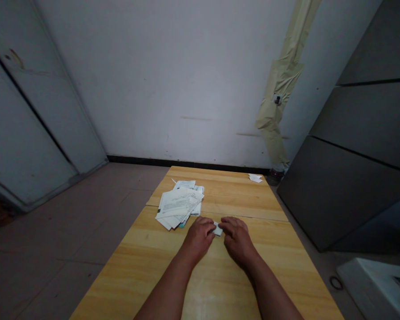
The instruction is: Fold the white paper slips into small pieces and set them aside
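Observation:
My left hand (198, 238) and my right hand (237, 238) rest on the wooden table (220, 284), fingertips meeting over a small folded white paper (218, 229). Both hands pinch that paper between them, and most of it is hidden under the fingers. Just left of my left hand lies a loose pile of printed white paper sheets (180, 203).
Two small white paper scraps (255, 178) lie at the table's far right corner. A white wall stands behind the table, with tan taped wrapping (280, 89) running down it. Dark grey cabinets (353, 146) stand to the right, a white box (380, 289) on the floor below.

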A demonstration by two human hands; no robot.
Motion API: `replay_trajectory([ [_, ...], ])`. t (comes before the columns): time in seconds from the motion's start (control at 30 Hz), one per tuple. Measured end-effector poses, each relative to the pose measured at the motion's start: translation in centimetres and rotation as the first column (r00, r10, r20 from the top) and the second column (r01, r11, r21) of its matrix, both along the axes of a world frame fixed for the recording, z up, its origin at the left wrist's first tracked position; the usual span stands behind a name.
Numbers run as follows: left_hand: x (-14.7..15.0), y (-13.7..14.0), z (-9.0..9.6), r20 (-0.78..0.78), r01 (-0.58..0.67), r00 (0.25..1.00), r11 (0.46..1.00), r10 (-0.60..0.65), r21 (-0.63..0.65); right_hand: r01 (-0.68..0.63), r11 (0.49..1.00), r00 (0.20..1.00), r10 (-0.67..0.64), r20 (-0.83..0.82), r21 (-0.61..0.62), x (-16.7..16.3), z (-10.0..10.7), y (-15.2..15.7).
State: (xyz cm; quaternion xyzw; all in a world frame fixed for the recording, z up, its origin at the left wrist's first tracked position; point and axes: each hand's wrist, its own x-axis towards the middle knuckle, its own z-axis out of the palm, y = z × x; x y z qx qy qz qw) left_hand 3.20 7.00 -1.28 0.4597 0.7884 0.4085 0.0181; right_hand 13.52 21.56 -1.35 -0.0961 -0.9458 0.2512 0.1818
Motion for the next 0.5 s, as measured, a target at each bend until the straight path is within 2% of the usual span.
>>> replay_trajectory([
  [0.23, 0.04, -0.1, 0.2, -0.077, 0.021, 0.997, 0.999, -0.023, -0.033, -0.066, 0.998, 0.992, 0.067, -0.105, 0.009, -0.22, 0.3, -0.37],
  [0.5, -0.1, -0.08, 0.32, -0.15, -0.003, 0.989, 0.995, -0.012, -0.1, -0.05, 0.994, 0.999, 0.049, 0.018, 0.097, -0.79, 0.87, -0.74],
])
